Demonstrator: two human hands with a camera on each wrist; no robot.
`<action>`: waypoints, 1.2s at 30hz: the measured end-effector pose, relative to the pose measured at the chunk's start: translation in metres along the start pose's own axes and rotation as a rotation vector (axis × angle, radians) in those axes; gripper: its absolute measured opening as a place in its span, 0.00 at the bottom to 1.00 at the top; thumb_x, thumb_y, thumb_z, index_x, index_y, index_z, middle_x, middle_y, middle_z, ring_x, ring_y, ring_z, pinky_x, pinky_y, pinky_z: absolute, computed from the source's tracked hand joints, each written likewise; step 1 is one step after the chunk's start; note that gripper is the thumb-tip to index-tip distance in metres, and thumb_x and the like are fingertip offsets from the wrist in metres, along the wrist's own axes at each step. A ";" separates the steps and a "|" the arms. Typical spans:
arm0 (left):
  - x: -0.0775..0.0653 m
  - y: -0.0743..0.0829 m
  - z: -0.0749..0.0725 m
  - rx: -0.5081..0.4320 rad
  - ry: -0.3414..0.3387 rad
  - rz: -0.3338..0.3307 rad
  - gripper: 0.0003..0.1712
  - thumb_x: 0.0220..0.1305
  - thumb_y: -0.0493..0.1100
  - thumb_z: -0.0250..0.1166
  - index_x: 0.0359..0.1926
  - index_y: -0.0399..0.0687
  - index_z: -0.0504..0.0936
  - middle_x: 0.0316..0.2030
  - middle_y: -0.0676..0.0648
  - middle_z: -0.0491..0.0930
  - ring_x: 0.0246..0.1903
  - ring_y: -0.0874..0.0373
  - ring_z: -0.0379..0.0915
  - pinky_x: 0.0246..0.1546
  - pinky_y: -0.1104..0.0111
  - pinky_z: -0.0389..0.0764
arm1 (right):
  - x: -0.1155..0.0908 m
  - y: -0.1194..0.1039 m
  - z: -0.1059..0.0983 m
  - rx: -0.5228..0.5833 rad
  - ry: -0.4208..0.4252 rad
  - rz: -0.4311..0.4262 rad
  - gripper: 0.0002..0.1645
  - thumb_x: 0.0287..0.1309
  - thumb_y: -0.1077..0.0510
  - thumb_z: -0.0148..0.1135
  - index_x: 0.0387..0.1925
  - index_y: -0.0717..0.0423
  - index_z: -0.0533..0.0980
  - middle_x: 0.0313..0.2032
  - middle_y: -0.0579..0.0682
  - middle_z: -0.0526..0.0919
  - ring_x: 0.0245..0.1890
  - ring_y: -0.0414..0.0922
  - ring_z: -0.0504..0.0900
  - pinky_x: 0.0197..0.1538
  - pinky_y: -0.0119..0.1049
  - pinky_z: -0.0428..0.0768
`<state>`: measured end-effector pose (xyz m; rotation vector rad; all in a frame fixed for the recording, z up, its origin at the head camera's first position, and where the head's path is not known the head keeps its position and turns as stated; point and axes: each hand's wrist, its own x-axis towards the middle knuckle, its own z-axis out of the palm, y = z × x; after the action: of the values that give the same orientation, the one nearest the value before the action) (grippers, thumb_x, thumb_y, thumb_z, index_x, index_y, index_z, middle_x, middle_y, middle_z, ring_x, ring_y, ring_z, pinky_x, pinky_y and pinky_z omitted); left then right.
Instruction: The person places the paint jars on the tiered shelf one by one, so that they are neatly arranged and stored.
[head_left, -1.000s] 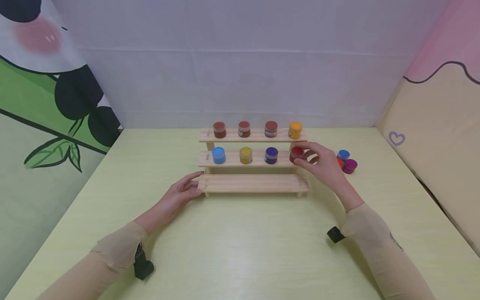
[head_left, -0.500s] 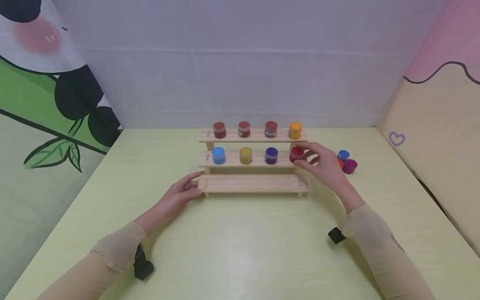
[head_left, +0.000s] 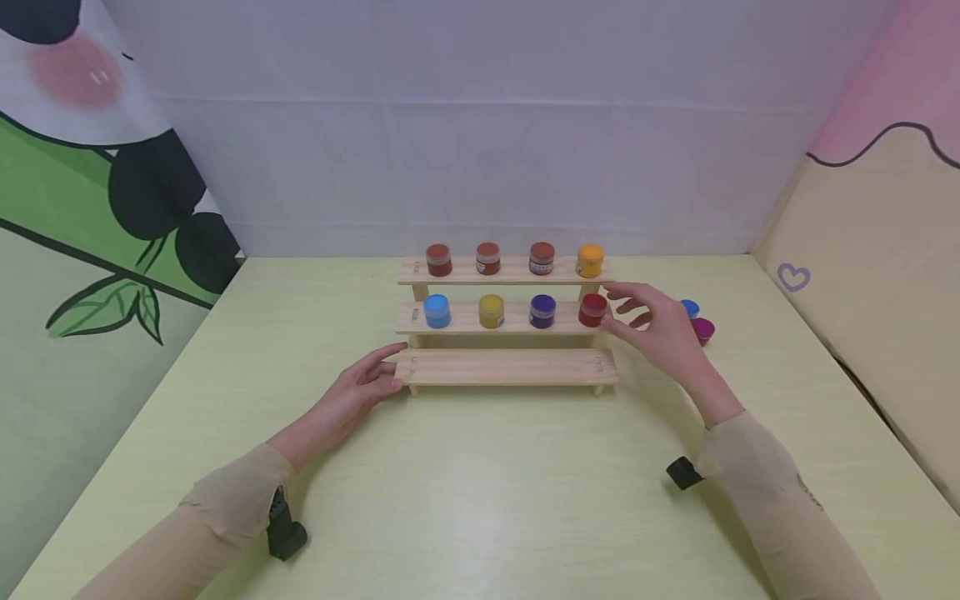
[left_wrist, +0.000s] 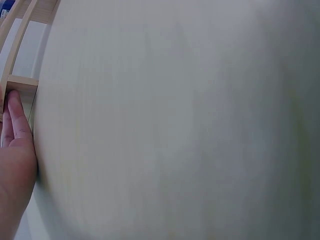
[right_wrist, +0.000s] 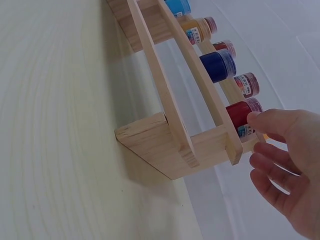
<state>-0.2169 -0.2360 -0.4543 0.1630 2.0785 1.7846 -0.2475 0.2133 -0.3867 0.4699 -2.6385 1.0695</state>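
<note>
A three-tier wooden display rack (head_left: 507,367) stands on the table. At the left end of its lowest shelf, my left hand (head_left: 358,393) holds the rack, thumb at the front and a finger behind; the left wrist view shows its fingers (left_wrist: 17,115) against a leg. On the middle shelf sit light blue (head_left: 437,311), yellow (head_left: 491,311), dark blue (head_left: 542,311) and dark red (head_left: 592,310) paint jars. Just right of the dark red jar, my right hand (head_left: 663,337) has thumb and fingers parted, holding nothing. In the right wrist view the thumb (right_wrist: 272,121) overlaps that jar.
The top shelf bears brownish-red jars (head_left: 542,258) and an orange-yellow jar (head_left: 590,261). Behind my right hand, a blue jar (head_left: 690,308) and a purple jar (head_left: 703,331) stand on the table (head_left: 480,492). A pale cloth wall (head_left: 495,167) rises behind the rack.
My right hand has let go of the dark red jar and drawn back slightly to the right; the jar stays on the middle shelf. My left hand has not moved.
</note>
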 end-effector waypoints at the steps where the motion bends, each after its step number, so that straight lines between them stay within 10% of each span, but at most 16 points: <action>1: 0.000 0.000 0.000 0.000 0.001 -0.001 0.38 0.70 0.50 0.61 0.76 0.61 0.56 0.59 0.48 0.72 0.56 0.63 0.73 0.58 0.74 0.71 | 0.000 0.000 -0.001 -0.004 0.003 0.007 0.32 0.59 0.53 0.69 0.65 0.48 0.73 0.56 0.54 0.82 0.49 0.51 0.82 0.47 0.47 0.84; 16: -0.001 0.002 0.001 -0.005 0.004 -0.004 0.38 0.70 0.49 0.61 0.76 0.60 0.56 0.58 0.49 0.72 0.55 0.63 0.74 0.57 0.74 0.72 | -0.007 0.007 -0.012 -0.004 0.038 0.005 0.31 0.59 0.56 0.70 0.64 0.50 0.73 0.54 0.57 0.82 0.48 0.54 0.82 0.41 0.15 0.74; 36: -0.003 0.003 0.001 -0.009 0.003 -0.009 0.38 0.70 0.49 0.61 0.77 0.60 0.55 0.59 0.48 0.72 0.55 0.64 0.74 0.57 0.75 0.72 | -0.012 0.016 -0.021 -0.074 0.096 -0.031 0.30 0.58 0.60 0.70 0.63 0.53 0.74 0.52 0.58 0.82 0.46 0.53 0.82 0.39 0.18 0.74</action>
<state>-0.2140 -0.2358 -0.4504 0.1490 2.0698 1.7897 -0.2404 0.2408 -0.3863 0.4306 -2.5681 0.9567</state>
